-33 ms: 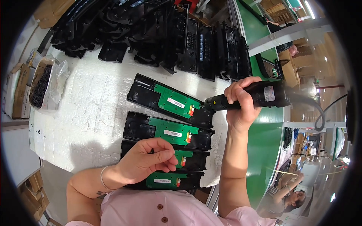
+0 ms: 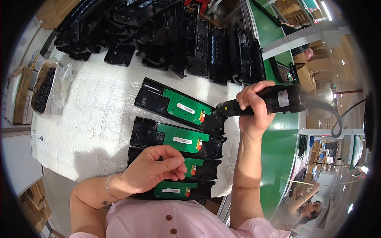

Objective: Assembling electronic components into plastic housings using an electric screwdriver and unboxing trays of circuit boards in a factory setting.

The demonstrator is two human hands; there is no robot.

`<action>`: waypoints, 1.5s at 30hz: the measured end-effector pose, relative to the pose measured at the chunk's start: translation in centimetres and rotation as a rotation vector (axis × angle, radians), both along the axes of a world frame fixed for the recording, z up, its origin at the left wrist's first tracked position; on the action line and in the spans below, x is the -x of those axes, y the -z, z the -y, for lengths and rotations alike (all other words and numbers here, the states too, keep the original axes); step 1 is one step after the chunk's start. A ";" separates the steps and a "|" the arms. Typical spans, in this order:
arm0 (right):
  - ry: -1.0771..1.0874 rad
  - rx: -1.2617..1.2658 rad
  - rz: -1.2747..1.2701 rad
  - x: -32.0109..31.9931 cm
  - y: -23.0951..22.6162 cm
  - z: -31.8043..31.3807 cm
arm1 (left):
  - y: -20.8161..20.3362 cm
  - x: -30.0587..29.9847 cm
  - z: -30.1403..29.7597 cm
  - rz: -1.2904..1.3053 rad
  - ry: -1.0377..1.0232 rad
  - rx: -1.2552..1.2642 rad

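My right hand [image 2: 256, 105] is wrapped round a black electric screwdriver [image 2: 283, 99] held nearly level. Its tip points left and meets the right end of the green circuit board [image 2: 184, 106] in the farthest black plastic housing [image 2: 152, 95]. Three more housings with boards lie in a row toward me, the second housing [image 2: 147, 133] just below the first. Over the third housing [image 2: 135, 154] hovers my left hand [image 2: 158, 168], fingers curled with thumb against them; whatever they hold is hidden. Each board carries a white label and a red-and-white connector near its right end.
A box of small black screws [image 2: 43, 91] with a plastic bag stands at the left of the white foam-like work surface [image 2: 95, 119]. Black plastic parts [image 2: 158, 35] are piled along the far side. A green bench [image 2: 279, 146] runs at right, where another person [image 2: 297, 208] works.
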State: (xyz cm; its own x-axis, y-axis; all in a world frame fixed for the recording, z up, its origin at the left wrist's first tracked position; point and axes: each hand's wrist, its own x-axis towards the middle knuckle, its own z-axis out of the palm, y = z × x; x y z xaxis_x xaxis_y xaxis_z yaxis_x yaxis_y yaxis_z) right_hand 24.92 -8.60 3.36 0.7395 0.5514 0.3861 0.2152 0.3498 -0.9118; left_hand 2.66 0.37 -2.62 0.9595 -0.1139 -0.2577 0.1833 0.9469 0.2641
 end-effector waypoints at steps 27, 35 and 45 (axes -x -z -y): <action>-0.527 -0.316 0.079 9.9 -6.7 2.5 | 1.5 0.5 0.3 0.090 -0.071 0.181; -0.197 -0.107 -0.071 8.0 -1.5 0.8 | -0.7 0.0 1.3 -0.132 0.084 0.116; -0.321 -0.071 -0.071 7.8 -0.2 0.0 | -1.5 0.1 0.8 -0.083 0.172 -0.074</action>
State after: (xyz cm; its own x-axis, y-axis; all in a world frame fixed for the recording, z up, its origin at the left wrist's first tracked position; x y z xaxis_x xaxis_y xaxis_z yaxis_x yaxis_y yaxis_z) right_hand 17.09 -8.58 3.60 0.5592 0.7342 0.3851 0.0204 0.4522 -0.8917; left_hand 2.54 -0.42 -1.09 0.9028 -0.2518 -0.3485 0.3644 0.8783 0.3096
